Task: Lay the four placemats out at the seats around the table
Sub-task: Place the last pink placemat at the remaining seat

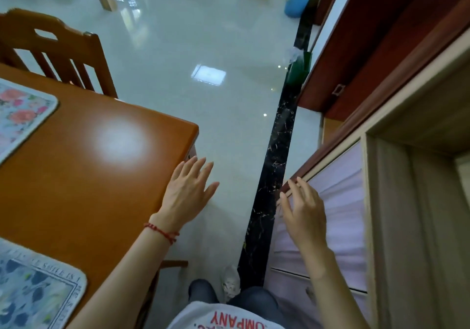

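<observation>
Floral placemat (23, 115) cut off at left edge; blue placemat (35, 288) at bottom-left corner

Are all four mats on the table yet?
Two mats show so far: a pink flowered placemat and a blue placemat lie on the table. The left hand and right hand are open and empty. The rest of the table is out of view, so the others can't be checked.

Glossy wood and polished tile
Lacquered wooden table (89, 176) reflects light; floor (203, 36) is shiny tile; floral placemat (23, 115) looks matt
</observation>
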